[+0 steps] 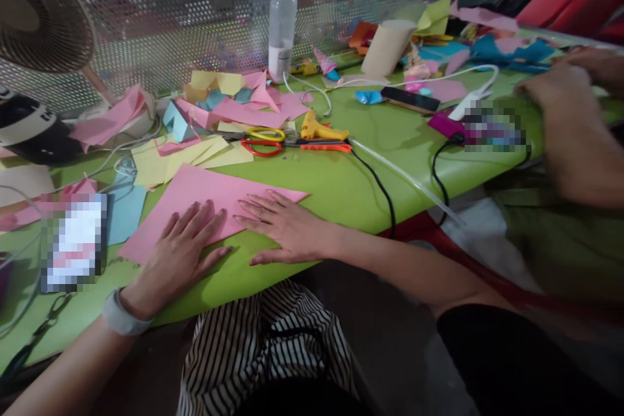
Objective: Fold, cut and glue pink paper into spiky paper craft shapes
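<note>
A pink sheet of paper point(195, 192), folded to a triangle-like shape, lies on the green table near its front edge. My left hand point(180, 253) rests flat on the paper's lower left part, fingers spread. On its right part lies my right hand point(287, 224), also flat with the fingers apart and the thumb over the table. Neither hand grips anything. Just beyond the paper are scissors point(263, 142) with red and yellow handles and a yellow glue gun point(322, 129). Yellow paper pieces point(190, 156) lie beside its far left side.
A phone point(75, 240) and blue paper point(125, 208) lie at left, below a fan point(39, 10). Behind stand a clear bottle point(281, 39) and a cardboard tube point(387, 49). A power strip point(451, 127) with cables sits near another person's arm point(575, 123) at right.
</note>
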The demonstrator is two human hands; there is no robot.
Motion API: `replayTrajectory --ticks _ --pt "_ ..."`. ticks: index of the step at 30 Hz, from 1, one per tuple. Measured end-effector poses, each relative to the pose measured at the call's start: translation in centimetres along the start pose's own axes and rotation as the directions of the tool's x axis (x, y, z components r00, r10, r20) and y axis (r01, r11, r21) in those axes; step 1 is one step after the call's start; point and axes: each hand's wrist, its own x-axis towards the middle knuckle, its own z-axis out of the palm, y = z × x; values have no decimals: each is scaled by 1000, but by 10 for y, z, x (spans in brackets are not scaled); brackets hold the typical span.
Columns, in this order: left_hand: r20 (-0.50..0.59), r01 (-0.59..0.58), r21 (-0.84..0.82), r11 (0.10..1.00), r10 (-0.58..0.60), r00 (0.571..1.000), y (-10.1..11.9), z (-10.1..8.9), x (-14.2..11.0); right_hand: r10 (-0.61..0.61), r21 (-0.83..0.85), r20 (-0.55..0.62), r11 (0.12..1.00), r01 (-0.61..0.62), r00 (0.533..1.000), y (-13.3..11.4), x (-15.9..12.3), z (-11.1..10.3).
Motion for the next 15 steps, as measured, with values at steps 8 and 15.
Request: replayTrajectory --ticks 8,15 --pt "-65 -18 16 1000 19 998 -4 5 1 12 -20 6 1000 -12 1000 3 0 -1" --pt "-70 -33 6 999 33 997 -5 3 3 26 9 24 1000 -26 999 14 -12 -6"
